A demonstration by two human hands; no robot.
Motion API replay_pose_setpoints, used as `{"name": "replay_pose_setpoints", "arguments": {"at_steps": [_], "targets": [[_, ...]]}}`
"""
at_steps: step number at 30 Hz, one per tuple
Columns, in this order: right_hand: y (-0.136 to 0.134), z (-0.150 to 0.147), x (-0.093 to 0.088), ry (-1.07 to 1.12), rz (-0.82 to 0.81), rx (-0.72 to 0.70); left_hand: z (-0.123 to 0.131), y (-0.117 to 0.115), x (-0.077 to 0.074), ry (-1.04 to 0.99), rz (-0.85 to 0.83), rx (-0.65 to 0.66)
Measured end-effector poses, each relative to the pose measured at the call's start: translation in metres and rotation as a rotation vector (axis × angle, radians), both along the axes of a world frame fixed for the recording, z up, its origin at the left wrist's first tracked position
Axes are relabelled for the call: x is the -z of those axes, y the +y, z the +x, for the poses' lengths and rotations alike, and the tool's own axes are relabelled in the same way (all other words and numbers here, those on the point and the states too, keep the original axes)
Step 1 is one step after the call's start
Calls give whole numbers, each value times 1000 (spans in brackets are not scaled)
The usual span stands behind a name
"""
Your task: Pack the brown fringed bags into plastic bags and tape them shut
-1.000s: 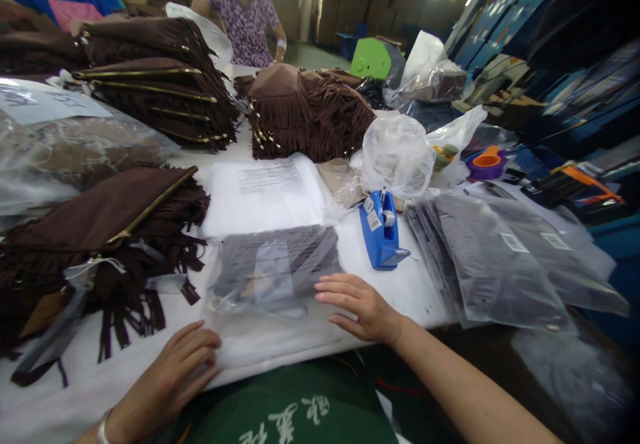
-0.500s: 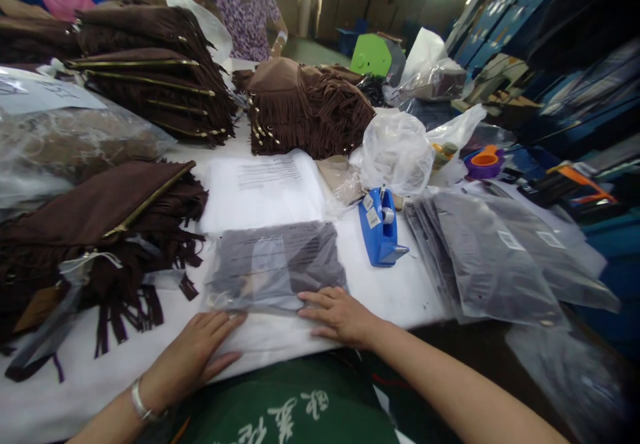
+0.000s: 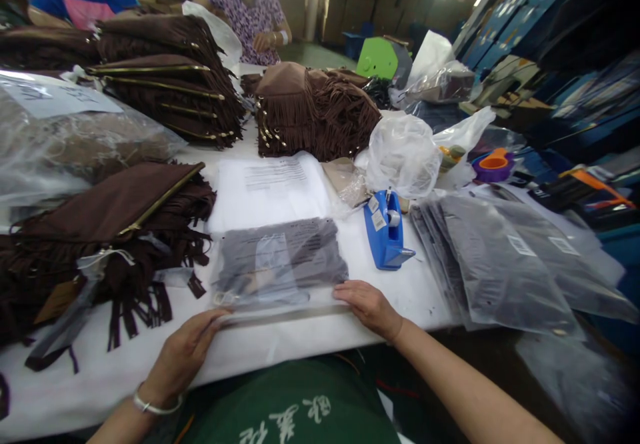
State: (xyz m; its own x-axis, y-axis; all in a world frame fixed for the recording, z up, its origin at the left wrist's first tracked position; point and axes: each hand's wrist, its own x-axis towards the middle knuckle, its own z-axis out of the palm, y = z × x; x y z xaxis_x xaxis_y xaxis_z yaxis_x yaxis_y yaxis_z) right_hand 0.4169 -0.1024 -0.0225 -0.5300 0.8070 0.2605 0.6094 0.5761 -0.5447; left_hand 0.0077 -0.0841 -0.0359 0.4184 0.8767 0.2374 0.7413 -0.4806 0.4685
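Observation:
A clear plastic bag (image 3: 280, 264) with a dark brown item inside lies flat on the white table (image 3: 380, 291) in front of me. My left hand (image 3: 187, 351) grips the bag's near left corner, fingers pinched on its folded flap. My right hand (image 3: 370, 307) holds the near right corner of the same flap. The flap looks folded over along the bag's near edge.
A blue tape dispenser (image 3: 386, 231) stands just right of the bag. Packed dark bags (image 3: 500, 257) are stacked at the right. Brown fringed bags (image 3: 100, 224) lie at the left, more piles (image 3: 315, 111) behind. White sheets (image 3: 270, 191) lie beyond the bag. Two people work across the table.
Both hands moved from lying flat below the bag to its near corners. The bag's open end has been folded over into a narrow flap.

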Motion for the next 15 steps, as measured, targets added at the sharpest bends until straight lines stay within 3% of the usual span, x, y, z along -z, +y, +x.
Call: {"name": "replay_pose_setpoints", "arguments": {"at_steps": [4, 7, 11, 15], "targets": [[-10, -18, -3, -8, -103, 217, 2, 2, 2, 133, 163, -195], [-15, -36, -6, -37, -164, 335, 0, 3, -3, 303, 220, -232], [-13, -48, -10, -94, -275, 461, 9, 10, -27, 397, 162, -151], [-10, -49, -14, -172, -359, 489, 51, 20, -53, 224, 100, 61]]}}
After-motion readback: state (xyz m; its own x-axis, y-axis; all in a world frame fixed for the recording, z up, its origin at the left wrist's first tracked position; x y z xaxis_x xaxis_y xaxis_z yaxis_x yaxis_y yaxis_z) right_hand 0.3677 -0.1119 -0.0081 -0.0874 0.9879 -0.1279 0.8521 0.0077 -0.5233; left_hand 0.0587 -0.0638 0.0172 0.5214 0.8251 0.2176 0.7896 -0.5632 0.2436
